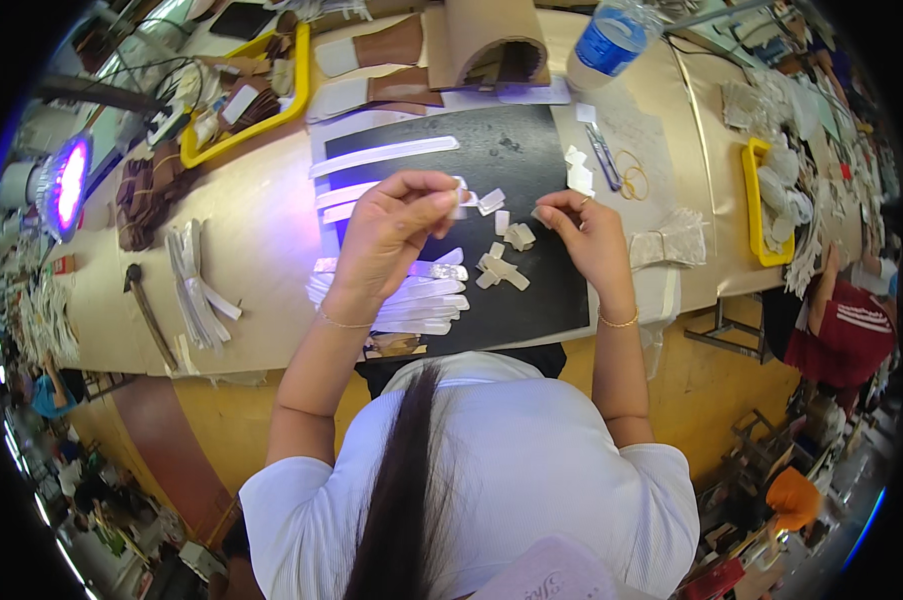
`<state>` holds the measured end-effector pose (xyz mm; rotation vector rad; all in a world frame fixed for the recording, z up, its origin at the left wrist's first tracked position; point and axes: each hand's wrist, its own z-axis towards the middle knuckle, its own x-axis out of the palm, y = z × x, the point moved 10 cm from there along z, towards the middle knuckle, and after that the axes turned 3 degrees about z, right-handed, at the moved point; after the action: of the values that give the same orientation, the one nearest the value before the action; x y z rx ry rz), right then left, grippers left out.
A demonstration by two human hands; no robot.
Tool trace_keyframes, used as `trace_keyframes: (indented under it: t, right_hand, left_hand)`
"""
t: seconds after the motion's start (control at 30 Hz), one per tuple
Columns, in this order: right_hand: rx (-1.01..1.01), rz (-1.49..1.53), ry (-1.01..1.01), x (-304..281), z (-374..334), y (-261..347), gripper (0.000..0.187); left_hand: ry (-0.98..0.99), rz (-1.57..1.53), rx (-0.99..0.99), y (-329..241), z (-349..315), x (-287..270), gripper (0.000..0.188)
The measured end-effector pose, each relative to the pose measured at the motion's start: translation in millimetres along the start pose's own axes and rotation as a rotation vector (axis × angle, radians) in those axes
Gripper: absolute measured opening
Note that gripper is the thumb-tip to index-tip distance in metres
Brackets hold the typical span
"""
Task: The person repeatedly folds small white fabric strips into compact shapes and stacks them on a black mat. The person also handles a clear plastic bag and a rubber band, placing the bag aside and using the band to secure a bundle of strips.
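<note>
My left hand (pixel 391 230) is raised over the black mat (pixel 526 285), thumb and fingers closed on a small white piece (pixel 462 200). To its right, my right hand (pixel 593 238) pinches something small and pale at the fingertips, too small to name. Between the hands, several small white pieces (pixel 501 268) lie scattered on the mat, some overlapping. Long white strips (pixel 416 305) are stacked below my left hand, partly behind its wrist. More white strips (pixel 386 157) lie apart near the mat's upper left.
Tweezers (pixel 603 155) and rubber bands (pixel 629 175) lie right of the mat. A water bottle (pixel 611 45) stands beyond, beside a curved brown form (pixel 491 45). Yellow trays (pixel 296 95) hold materials. Leftward are a hammer (pixel 149 315), strip bundles (pixel 196 285) and a lit lamp (pixel 69 188).
</note>
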<state>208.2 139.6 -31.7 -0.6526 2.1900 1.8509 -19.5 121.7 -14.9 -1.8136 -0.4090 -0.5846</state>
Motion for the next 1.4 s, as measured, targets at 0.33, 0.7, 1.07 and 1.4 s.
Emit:
trace_keyframes:
  t: [0.33, 0.7, 1.07, 1.4]
  right_hand:
    - [-0.251, 0.32, 0.18, 54.9, -1.0, 82.8, 0.02]
    - [-0.087, 0.191, 0.319, 95.4, 99.7, 51.3, 0.015]
    - [0.049, -0.122, 0.45, 137.4, 141.0, 40.0, 0.019]
    - [0.056, -0.219, 0.438, 140.5, 144.9, 38.9, 0.016]
  left_hand:
    - [-0.114, 0.313, 0.155, -12.7, -16.1, -0.9, 0.027]
    - [-0.229, 1.511, 0.493, -29.7, 1.4, -43.8, 0.033]
    - [-0.147, 1.884, 0.592, -13.1, 19.4, -37.5, 0.028]
    - [-0.182, 1.852, 0.592, -17.5, 22.0, -36.8, 0.034]
